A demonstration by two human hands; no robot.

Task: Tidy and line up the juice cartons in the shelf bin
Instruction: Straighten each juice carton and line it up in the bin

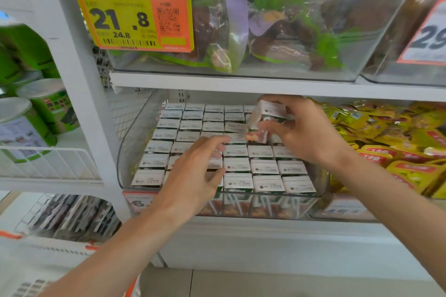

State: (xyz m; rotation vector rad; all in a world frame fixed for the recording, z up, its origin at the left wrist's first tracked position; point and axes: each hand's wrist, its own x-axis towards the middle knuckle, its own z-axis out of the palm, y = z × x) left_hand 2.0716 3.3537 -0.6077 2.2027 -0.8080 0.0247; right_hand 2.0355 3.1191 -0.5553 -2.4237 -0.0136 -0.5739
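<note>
From the head camera we look down into the clear shelf bin (125, 144) on the lower shelf; the juice cartons (264, 167) stand upright in it, white tops up, in rows running from the front wall to the back. Our right hand (306, 132) is the nearer one to the work; thumb and fingers are curled round a single lifted carton (268, 116), held above the rows toward the back right of the bin. Its long axis is close to upright but tilted, with the fruit-printed base pointing down at the rows. We judge that its slot lies straight beneath it, so the coming move is a short drop with the tilt taken out. Our left hand (193, 172) holds nothing; its fingers are nearly straight and lie over the tops of the middle columns, fingertips reaching toward the lifted carton's base; whether they press the tops we cannot tell.

The small print on the carton tops is too fine to read. The yellow price tag (130, 14) on the upper bin reads 21.8, with 24.8 below it and a QR code beside; a tag (429, 38) at the right edge shows 29. Yellow snack packets (386, 144) fill the neighbouring bin; green canisters (48, 106) stand to the left.
</note>
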